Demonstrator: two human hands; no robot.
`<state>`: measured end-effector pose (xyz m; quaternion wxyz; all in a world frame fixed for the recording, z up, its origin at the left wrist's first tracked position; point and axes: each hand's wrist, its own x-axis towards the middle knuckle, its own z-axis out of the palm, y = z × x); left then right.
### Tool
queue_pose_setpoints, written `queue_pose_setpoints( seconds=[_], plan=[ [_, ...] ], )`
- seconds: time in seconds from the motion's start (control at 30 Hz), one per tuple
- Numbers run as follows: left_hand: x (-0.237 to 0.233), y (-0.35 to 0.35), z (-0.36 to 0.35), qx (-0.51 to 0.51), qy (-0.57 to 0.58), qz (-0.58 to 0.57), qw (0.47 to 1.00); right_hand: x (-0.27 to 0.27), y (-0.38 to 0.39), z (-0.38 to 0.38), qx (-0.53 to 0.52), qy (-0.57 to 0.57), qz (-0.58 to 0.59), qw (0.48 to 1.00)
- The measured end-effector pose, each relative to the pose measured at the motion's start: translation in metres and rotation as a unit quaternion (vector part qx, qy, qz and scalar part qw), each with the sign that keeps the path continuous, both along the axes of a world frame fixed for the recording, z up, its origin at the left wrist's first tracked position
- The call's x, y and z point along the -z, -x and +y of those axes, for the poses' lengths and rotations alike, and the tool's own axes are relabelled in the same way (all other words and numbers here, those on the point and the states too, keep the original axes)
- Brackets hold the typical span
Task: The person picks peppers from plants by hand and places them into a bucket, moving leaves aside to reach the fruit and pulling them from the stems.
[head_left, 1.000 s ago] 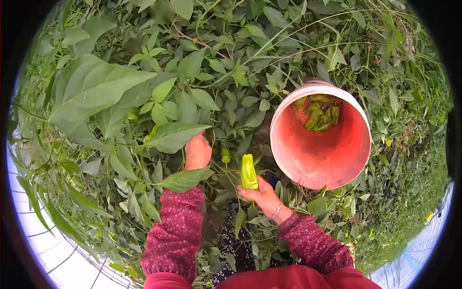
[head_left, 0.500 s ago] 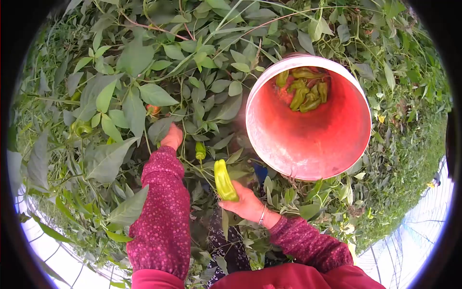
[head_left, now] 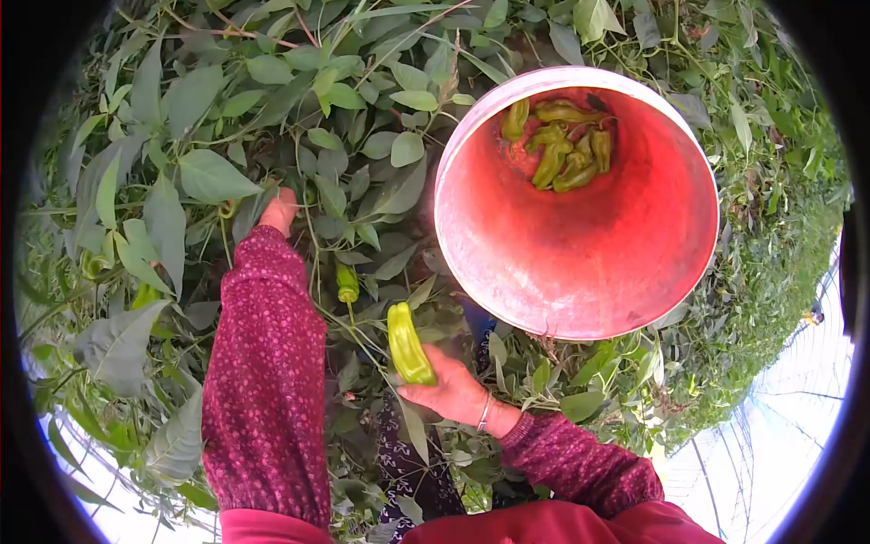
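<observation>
While leaves hide the left, the right hand (head_left: pixel 444 385) grips smooth pepper (head_left: pixel 410 344).

Glossy, smooth-skinned pepper (head_left: pixel 410 344); scuffed plastic-looking bucket (head_left: pixel 580 263); patterned cloth sleeves (head_left: pixel 265 381).

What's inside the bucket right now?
Several green peppers lie in a loose pile at the bottom of the red-walled bucket. They overlap, so whatever sits beneath them is hidden, and I can't give an exact count.
</observation>
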<state>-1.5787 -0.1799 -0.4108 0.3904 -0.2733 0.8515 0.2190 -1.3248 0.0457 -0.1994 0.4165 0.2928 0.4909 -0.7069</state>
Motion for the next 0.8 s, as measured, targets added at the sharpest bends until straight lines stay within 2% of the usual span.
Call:
queue_pose_setpoints(
  seconds=[0.23,0.27,0.37,0.4,0.5,0.57,0.6,0.67,0.73,0.8],
  plan=[
    [-0.003,0.006,-0.004,-0.153,-0.136,-0.018,0.979,0.008,-0.004,0.005,0.018,0.010,-0.012,1.000],
    [-0.004,0.009,0.001,-0.161,-0.120,-0.024,0.979,0.009,-0.006,0.003,0.028,0.016,-0.013,0.999],
    [0.009,0.022,0.007,-0.092,-0.039,-0.165,0.981,0.012,-0.008,0.001,0.030,0.015,-0.013,0.999],
    [0.005,0.020,0.006,-0.130,-0.083,-0.170,0.973,0.013,-0.008,0.001,0.026,0.011,-0.012,1.000],
    [-0.003,0.016,0.013,-0.127,-0.084,-0.192,0.969,0.014,-0.008,0.002,0.022,-0.009,-0.020,1.000],
    [0.028,0.006,-0.017,-0.171,-0.165,-0.199,0.951,0.017,-0.009,0.004,0.030,-0.008,-0.027,0.999],
    [0.024,0.006,-0.016,-0.191,-0.205,-0.201,0.939,0.018,-0.010,0.005,0.034,-0.007,-0.030,0.999],
    [0.018,-0.001,-0.010,-0.232,-0.144,-0.168,0.947,0.020,-0.013,0.005,0.036,0.002,-0.039,0.999],
    [-0.008,-0.009,0.006,-0.294,-0.103,-0.110,0.944,0.023,-0.015,0.005,0.044,0.006,-0.042,0.998],
    [-0.025,-0.015,0.004,-0.405,-0.150,-0.080,0.898,0.024,-0.017,0.005,0.060,0.007,-0.044,0.997]
  ],
)
